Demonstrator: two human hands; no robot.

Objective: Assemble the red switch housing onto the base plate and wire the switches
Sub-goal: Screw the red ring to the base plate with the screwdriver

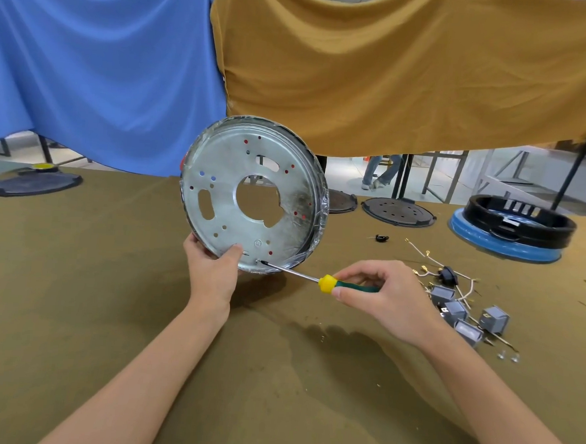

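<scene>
Holding plate [252,195] on edge over table [74,294], left hand [213,272] pinching its lower rim, likely to expose the screw. Right hand [380,292] wrapped round screwdriver [319,281], tip at screw [258,261]. Switches [464,316] lie loose, right.

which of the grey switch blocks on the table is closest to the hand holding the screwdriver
The top-left grey block of the cluster, lying just right of the right hand that grips the screwdriver. The other three sit farther right and lower.

Blue cloth [98,65], mustard cloth [397,67]
</scene>
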